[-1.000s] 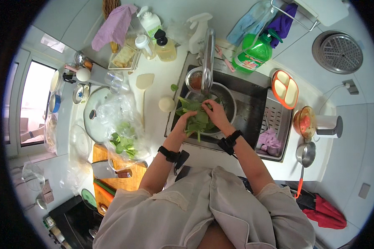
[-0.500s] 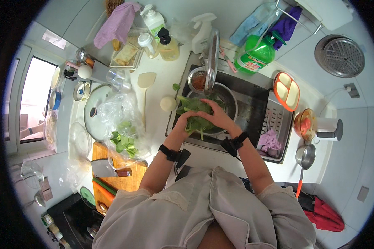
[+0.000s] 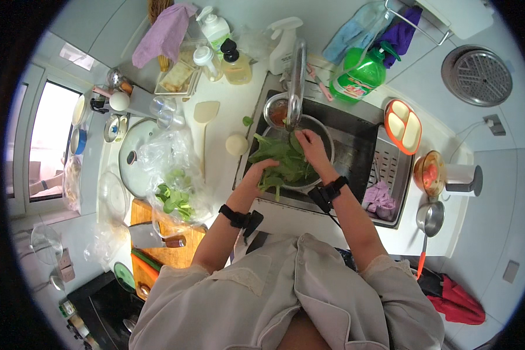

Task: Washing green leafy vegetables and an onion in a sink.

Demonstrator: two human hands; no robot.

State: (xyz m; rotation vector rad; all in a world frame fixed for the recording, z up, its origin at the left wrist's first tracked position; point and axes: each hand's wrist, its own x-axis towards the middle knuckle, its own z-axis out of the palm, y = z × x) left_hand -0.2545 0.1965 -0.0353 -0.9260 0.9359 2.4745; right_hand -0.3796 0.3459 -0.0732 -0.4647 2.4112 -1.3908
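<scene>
A bunch of leafy greens (image 3: 282,158) is held over a round metal bowl (image 3: 332,147) in the sink (image 3: 351,134). My left hand (image 3: 261,170) grips the bunch from its left side, its fingers partly hidden by the leaves. At the bunch's upper right, my right hand (image 3: 314,153) is closed in a pinch on a green leaf, just below the faucet (image 3: 298,76). A small metal strainer (image 3: 273,100) with reddish-brown matter in it sits beside the faucet. One loose leaf (image 3: 247,121) lies on the counter left of the sink.
Left of the sink are a pale ball-shaped item (image 3: 236,144), a spatula (image 3: 205,116) and a plastic bag (image 3: 163,154) with more greens. A cleaver (image 3: 149,236) lies on the cutting board (image 3: 184,254). A green bottle (image 3: 359,76) and divided plate (image 3: 402,127) stand beyond the sink.
My right hand has moved off the top of the bunch to the right and now pinches a leaf. The bunch has spread out. My left hand stays at its left side.
</scene>
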